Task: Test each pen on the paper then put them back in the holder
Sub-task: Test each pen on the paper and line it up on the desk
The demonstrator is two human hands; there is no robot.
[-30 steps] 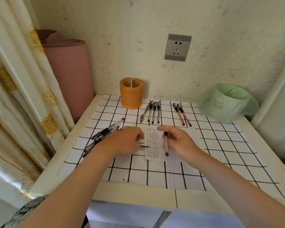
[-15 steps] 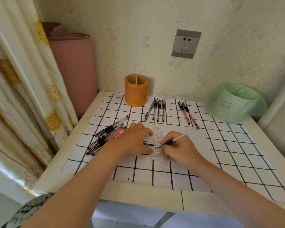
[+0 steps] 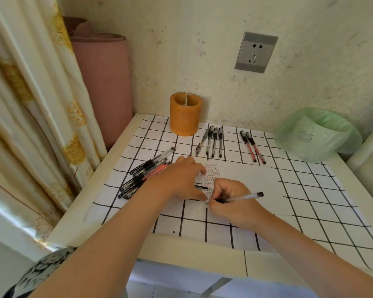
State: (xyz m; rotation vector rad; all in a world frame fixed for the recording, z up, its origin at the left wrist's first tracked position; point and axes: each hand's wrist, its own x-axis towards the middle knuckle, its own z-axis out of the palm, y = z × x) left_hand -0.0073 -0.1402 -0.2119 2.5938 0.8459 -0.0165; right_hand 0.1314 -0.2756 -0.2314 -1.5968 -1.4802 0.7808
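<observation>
The right hand (image 3: 233, 203) is curled tight around a pen (image 3: 244, 197), pinching it low on the barrel. The tip is down on the paper (image 3: 246, 179) at the foot of a column of small black and red marks, and the capless rear end slants up and away to the right. Just beside it, the left hand (image 3: 181, 181) lies flat with its fingers stretched out, pressing on the left edge of the paper. A short dark piece (image 3: 201, 187) pokes out between thumb and forefinger; how it is held cannot be told. The paper sits near the middle of the table (image 3: 202, 252), on a white cover with a black grid (image 3: 310, 201). Behind the left hand, toward the left edge, lies a loose bunch of black and red pens (image 3: 146, 174). Farther back are four dark pens (image 3: 213, 140) side by side, and to their right two red pens (image 3: 252, 148). The orange holder (image 3: 185, 115) stands upright at the back edge, toward the far left corner, apart from all the pens. A bin lined with a green bag (image 3: 317, 134) fills the far right corner. On the wall above is a grey socket (image 3: 256, 52); a pink roll (image 3: 103, 82) and a curtain (image 3: 30, 104) stand left of the table.
</observation>
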